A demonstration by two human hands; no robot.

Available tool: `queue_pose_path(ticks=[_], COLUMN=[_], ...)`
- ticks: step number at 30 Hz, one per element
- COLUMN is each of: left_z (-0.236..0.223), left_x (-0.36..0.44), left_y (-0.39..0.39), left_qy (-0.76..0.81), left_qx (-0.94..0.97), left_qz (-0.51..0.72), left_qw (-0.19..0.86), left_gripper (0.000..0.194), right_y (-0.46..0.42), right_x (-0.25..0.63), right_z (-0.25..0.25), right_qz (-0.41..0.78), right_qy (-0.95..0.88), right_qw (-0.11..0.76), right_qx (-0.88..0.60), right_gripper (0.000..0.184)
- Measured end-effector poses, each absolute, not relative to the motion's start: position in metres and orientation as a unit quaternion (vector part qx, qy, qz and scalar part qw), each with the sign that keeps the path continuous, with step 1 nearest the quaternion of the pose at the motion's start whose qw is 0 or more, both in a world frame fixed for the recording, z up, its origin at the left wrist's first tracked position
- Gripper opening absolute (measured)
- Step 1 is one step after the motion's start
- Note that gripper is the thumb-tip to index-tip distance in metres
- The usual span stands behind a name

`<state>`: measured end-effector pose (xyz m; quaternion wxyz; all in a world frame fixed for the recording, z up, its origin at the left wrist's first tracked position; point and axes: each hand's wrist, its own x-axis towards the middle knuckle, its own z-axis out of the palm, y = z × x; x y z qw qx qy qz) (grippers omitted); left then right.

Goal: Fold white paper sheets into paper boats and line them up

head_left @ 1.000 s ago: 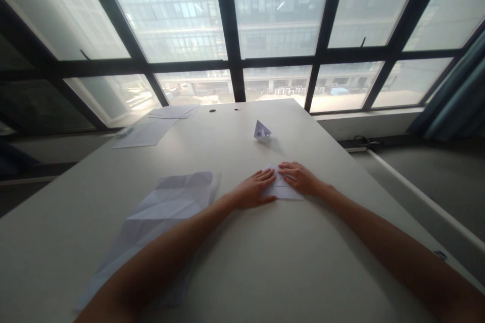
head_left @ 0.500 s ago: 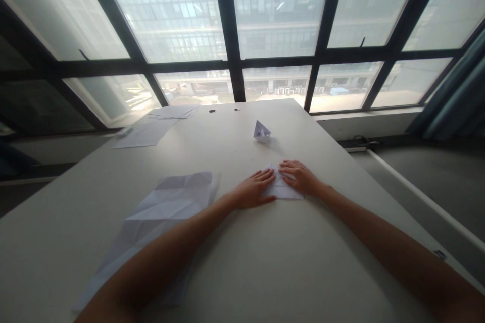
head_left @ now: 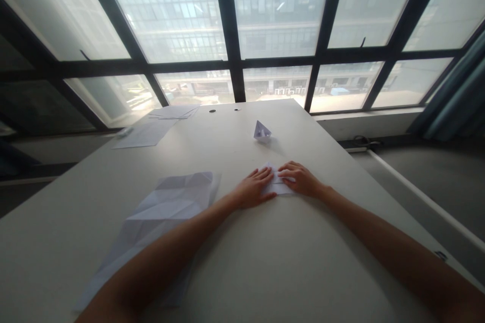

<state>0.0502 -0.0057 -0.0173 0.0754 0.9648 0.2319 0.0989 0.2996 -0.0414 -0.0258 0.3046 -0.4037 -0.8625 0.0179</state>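
A small folded piece of white paper (head_left: 281, 189) lies on the table, partly covered by both hands. My left hand (head_left: 254, 189) rests flat on its left part, fingers stretched out and the thumb apart. On the right side of the same paper is my right hand (head_left: 301, 180), its fingers slightly bent and spread over the surface. The paper's right corner is hidden under that hand. Just beyond stands a small folded paper boat (head_left: 262, 131) with a pointed peak, touched by neither hand.
A large creased sheet of paper (head_left: 170, 207) lies to the left, partly under my left forearm. More white sheets (head_left: 151, 132) are at the far left of the white table (head_left: 303, 262). Windows (head_left: 280, 10) rise behind it, and a blue curtain (head_left: 450, 96) hangs at the right.
The folded paper has turned slightly, and its lower right corner is now hidden by my right hand. Both hands have shifted only a little. The paper boat stays in place.
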Motion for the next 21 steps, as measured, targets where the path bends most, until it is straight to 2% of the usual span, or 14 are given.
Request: queue_pose_path(ticks=[5, 12, 18, 21], left_z=[-0.015, -0.011, -0.018, -0.021], left_x=[0.051, 0.053, 0.051, 0.050], left_y=[-0.009, -0.012, 0.002, 0.006], left_qy=[0.250, 0.286, 0.293, 0.281], left_qx=[0.962, 0.946, 0.935, 0.936], left_qz=[0.093, 0.156, 0.193, 0.204], left_qw=[0.057, -0.001, 0.046, 0.058], left_gripper=[0.069, 0.060, 0.041, 0.032], right_y=[-0.048, -0.047, -0.048, -0.050], right_x=[0.295, 0.295, 0.295, 0.297], right_z=[-0.020, -0.020, -0.018, -0.016], right_qz=[0.039, 0.014, -0.007, -0.006], right_qy=[-0.869, -0.857, -0.853, -0.860], right_qw=[0.293, 0.266, 0.245, 0.233], right_qx=[-0.398, -0.442, -0.460, -0.455], right_gripper=[0.016, 0.018, 0.021, 0.033])
